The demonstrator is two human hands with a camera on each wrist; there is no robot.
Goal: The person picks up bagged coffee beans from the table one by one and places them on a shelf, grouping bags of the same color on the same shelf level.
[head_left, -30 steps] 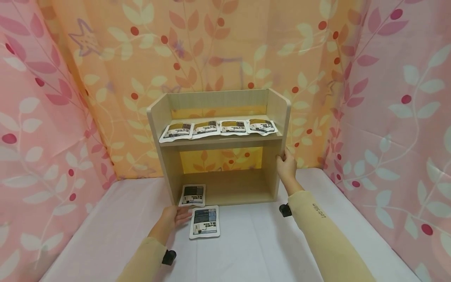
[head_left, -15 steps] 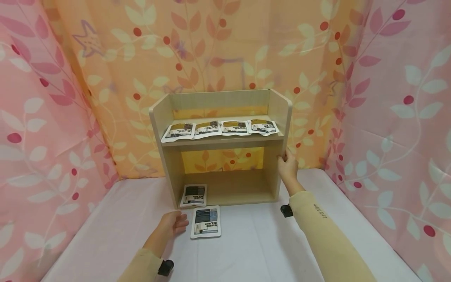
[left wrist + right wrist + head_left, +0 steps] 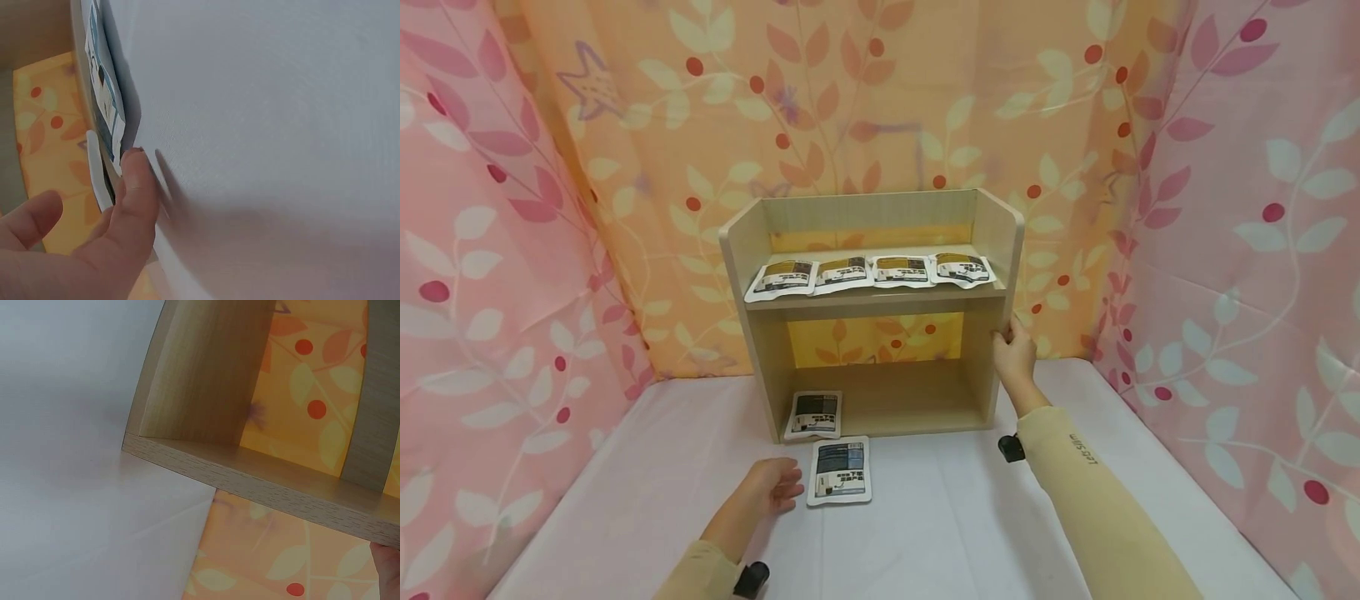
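Observation:
My left hand (image 3: 770, 487) is just left of a flat white pouch (image 3: 840, 472) with a dark printed label, which lies on the cloth in front of a small wooden shelf (image 3: 891, 302). Its fingers are loosely bent with nothing between them; in the left wrist view the fingertips (image 3: 136, 165) come close to the pouch's edge. A second pouch (image 3: 815, 414) lies at the left end of the lower shelf. My right hand (image 3: 1017, 362) pinches the front edge of the shelf's right side panel; only a bit of that hand (image 3: 386, 562) shows in the right wrist view.
Several similar pouches (image 3: 901, 271) lie side by side along the upper board. The shelf stands on a white cloth (image 3: 925, 517), before an orange leaf-patterned curtain (image 3: 880, 100). Pink curtains (image 3: 1262, 275) hang at both sides.
My left hand has drawn back from between the two pouches, toward me, to beside the front pouch. My right hand stays on the side panel.

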